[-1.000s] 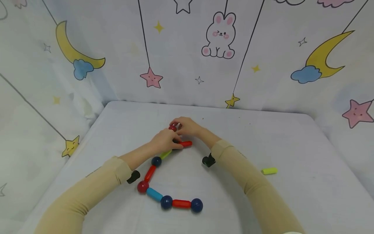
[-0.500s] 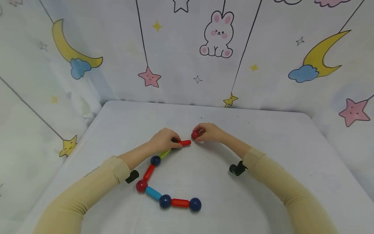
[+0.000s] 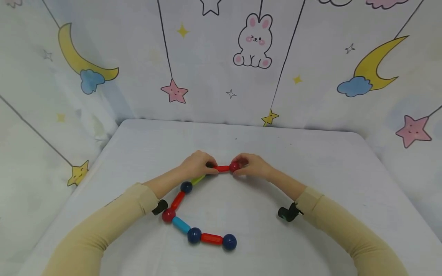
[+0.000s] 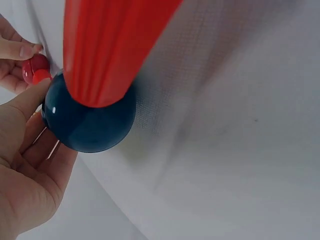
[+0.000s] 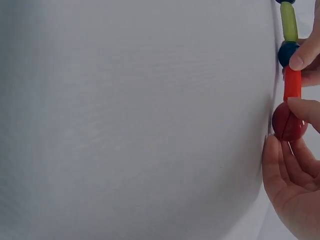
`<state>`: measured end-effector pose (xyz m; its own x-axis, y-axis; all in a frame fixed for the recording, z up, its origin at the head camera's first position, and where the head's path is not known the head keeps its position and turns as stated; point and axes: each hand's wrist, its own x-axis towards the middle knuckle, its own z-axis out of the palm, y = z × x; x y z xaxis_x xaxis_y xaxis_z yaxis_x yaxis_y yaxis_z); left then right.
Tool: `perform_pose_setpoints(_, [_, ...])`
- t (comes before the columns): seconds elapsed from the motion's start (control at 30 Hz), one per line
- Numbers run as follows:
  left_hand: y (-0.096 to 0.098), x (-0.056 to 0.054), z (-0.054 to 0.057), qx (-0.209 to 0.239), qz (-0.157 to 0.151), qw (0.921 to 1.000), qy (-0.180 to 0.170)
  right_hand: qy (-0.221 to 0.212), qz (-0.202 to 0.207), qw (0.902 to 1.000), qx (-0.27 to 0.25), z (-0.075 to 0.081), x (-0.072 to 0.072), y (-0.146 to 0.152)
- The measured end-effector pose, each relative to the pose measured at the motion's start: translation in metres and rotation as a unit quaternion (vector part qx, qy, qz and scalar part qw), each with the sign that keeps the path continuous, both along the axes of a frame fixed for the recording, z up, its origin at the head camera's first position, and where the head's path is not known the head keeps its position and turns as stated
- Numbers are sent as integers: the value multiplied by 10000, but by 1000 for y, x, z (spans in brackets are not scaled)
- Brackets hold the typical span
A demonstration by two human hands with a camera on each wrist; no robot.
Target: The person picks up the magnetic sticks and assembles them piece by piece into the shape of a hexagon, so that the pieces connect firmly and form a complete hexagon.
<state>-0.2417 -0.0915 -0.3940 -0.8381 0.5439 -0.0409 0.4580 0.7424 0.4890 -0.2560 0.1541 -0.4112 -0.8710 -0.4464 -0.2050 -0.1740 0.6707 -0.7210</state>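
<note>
A bent chain of coloured rods and balls lies on the white table. In the right wrist view my left hand pinches a dark blue ball, its thumb also over the end of a red rod. At that rod's other end my right hand holds a red ball between thumb and fingers; ball and rod touch. From the gripped blue ball a lime green rod runs to another blue ball. The left hand hides the gripped ball in the head view.
The chain continues toward me through a red rod, a red ball, a light blue rod, a blue ball, a red rod and an end blue ball. A patterned curtain hangs behind the table.
My right hand has carried the red ball rightward from behind the left hand, then onto the red rod's free end. The loose lime rod at right has gone from sight behind the right sleeve.
</note>
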Motion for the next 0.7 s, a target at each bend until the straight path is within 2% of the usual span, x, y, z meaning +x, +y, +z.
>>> perform_pose_setpoints(0.13, [4, 0, 1, -153, -114, 9997, 170, 110, -13, 9999, -29, -2, 3, 1])
perform_pose_setpoints(0.23, [12, 0, 6, -437, -144, 9987, 225, 163, -2, 9999, -58, -1, 4, 2])
perform_pose_setpoints(0.43, [35, -7, 19, -826, -307, 9961, -52, 71, -79, 9998, -156, 1, 5, 5])
perform_pose_setpoints(0.6, [48, -14, 17, -858, -459, 9947, -334, -75, -94, 9997, -221, 6, 9, 16])
perform_pose_setpoints(0.7, [51, -15, 14, -786, -548, 9947, -359, 173, 182, 9997, -74, 15, 15, 36])
